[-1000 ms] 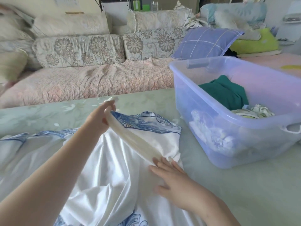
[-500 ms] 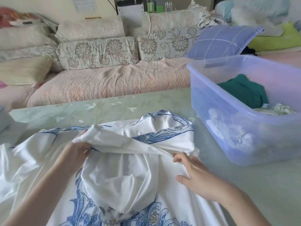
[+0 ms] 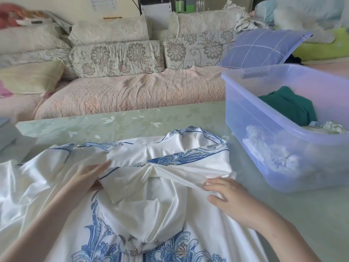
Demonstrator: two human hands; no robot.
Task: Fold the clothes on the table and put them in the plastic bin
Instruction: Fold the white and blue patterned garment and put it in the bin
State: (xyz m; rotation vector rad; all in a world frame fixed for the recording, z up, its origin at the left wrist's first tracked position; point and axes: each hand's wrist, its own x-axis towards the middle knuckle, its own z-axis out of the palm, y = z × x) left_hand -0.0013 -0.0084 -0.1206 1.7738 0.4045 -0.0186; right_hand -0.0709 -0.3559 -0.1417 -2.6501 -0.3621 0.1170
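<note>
A white garment point(image 3: 143, 214) with blue flower print lay spread on the table point(image 3: 132, 121), just left of the bin point(image 3: 283, 140) and not touching it. Its collar end pointed away from the person. Its lower part ran out of sight at the bottom edge, and its far left side spilled off toward a grey box-like thing that was cut off and too blurred to name.

A band of the cloth was folded across the chest and drawn between both hands. The right hand point(image 3: 232, 199), the one nearer the bin, had its fingers close together and bent over the end of that band, bunching it, with the thumb splayed apart on the cloth below. The left hand point(image 3: 88, 176), farther from the bin, had its fingers laid together and fairly straight on the fabric. Its thumb went under the fold's edge, so I could not tell whether it pinched the cloth or only rested there.

Inside the bin sat a dark green cloth point(image 3: 289, 106) and some pale pieces, perhaps folded, hazy through the frosted wall. The bin's right side was cut off. Behind the bin stood a sofa point(image 3: 132, 91) with a purple pillow point(image 3: 260, 46).
</note>
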